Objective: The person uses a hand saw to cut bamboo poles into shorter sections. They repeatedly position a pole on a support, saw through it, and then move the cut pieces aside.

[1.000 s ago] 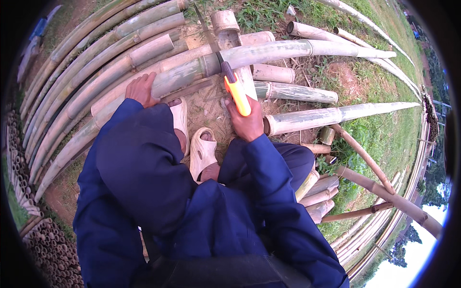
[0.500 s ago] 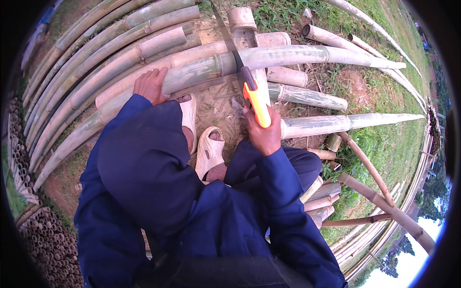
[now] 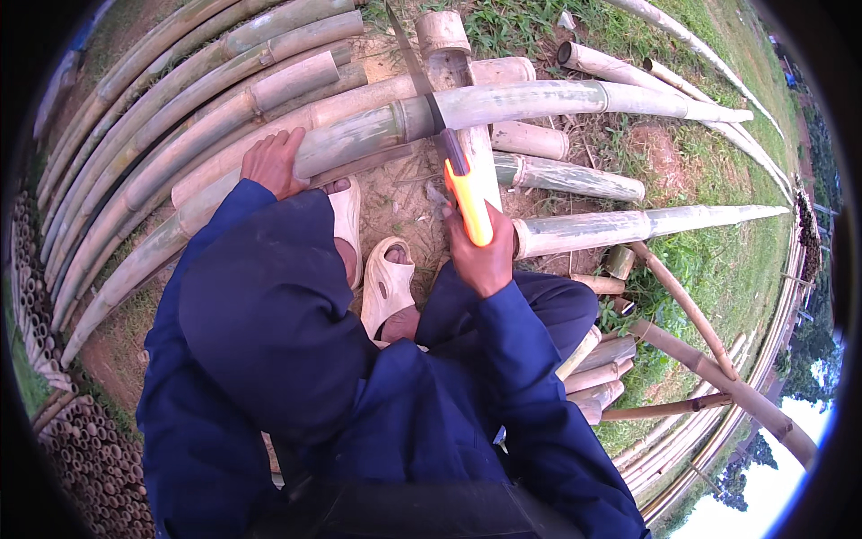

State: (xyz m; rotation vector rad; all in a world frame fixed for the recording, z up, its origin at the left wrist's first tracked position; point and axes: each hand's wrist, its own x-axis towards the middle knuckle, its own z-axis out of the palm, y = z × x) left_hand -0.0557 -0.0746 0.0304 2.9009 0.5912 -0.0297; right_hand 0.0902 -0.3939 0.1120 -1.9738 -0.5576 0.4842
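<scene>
A long, pale green bamboo pole (image 3: 350, 139) runs across in front of me, from lower left to upper right. My left hand (image 3: 273, 165) is closed over it, left of my sandalled feet. In my right hand (image 3: 480, 260) is the orange-yellow handle of a handsaw (image 3: 470, 202). Its dark blade points away from me and lies across the pole just right of a node ring. Beneath the pole, beside the blade, a notched bamboo post (image 3: 442, 31) stretches away from me. How deep the blade sits in the pole is too fine to tell.
Several bamboo poles (image 3: 206, 112) lie side by side at the left. Cut lengths (image 3: 575, 180) and a longer pole (image 3: 584, 235) lie to my right, with short pieces (image 3: 597, 373) by my knee. Slanted poles (image 3: 691, 373) stand farther right. Stacked tubes (image 3: 94, 458) fill the lower left.
My right hand and the saw have come slightly toward me and to the left along the cut line. My left hand keeps its place on the pole. The whole view has shifted a little.
</scene>
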